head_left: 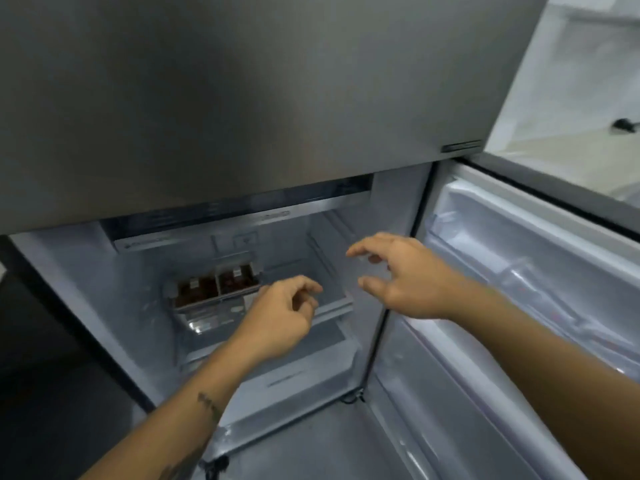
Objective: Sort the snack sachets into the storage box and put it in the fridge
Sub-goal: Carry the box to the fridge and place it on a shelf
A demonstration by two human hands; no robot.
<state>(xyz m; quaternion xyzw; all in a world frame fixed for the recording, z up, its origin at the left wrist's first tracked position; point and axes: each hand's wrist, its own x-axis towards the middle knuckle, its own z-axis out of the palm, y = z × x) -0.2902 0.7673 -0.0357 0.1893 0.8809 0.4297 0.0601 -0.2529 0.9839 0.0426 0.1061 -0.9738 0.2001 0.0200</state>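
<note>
Fridge (114,271) lower compartment stands open. Farthest left, beyond the left hand and just past its knuckles: storage box (211,289) sitting on a shelf, clear-walled, two compartments showing brown snack sachets (197,289), too blurred to count. Left hand (280,317) near the box's right end, fingers loosely curled, holding nothing; whether a fingertip touches the box I cannot tell. Right hand (398,275) farther right, above the shelf (332,303) edge, thumb and fingers spread apart, empty. Right of that hand, the open door (519,271) with bare-looking racks. Judgement: sorting done, box already placed inside; what looks left is drawing both hands out and shutting the door.
</note>
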